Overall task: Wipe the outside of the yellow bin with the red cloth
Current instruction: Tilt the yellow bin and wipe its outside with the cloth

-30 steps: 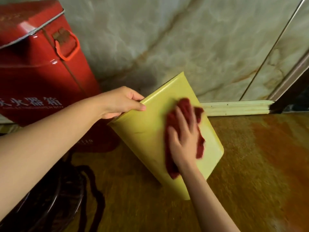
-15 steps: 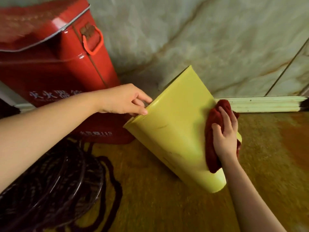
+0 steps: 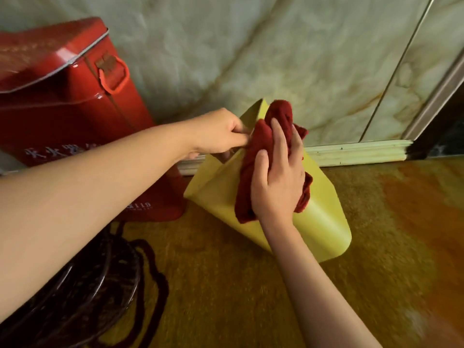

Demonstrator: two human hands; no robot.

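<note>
Yellow bin [image 3: 319,212] tipped over on the orange-brown floor [image 3: 376,259], base pointing toward the lower right and touching the floor, open rim raised toward the upper left, just in front of the marbled wall [image 3: 251,59] and pale skirting board [image 3: 356,153]. Left hand [image 3: 221,133] at the bin's rim, fingers curled and pinched shut over the rim's edge, fingertips partly hidden behind the red cloth [image 3: 266,146]. Right hand [image 3: 278,177] laid flat on the bin's upper side wall, fingers spread fairly wide and pressed onto the bunched cloth, holding it against the yellow plastic. Cloth crumpled, running from the top corner of the rim down the wall, hanging out on both sides of the palm.

Just beside the bin on the left, a tall red metal box [image 3: 70,109] with a sloped lid, a red loop handle [image 3: 114,76] on its side and white lettering on its front, largely blocked by the left forearm. Whether box and bin touch: cannot tell, the forearm and hand covering the gap. Lower left, a dark wire basket [image 3: 82,292] with a dark cord [image 3: 155,272] trailing over the floor, near the box's foot and well apart from the bin's base. Far right, a metal strip [image 3: 401,69] on the wall and a dark doorway edge [image 3: 447,136].
</note>
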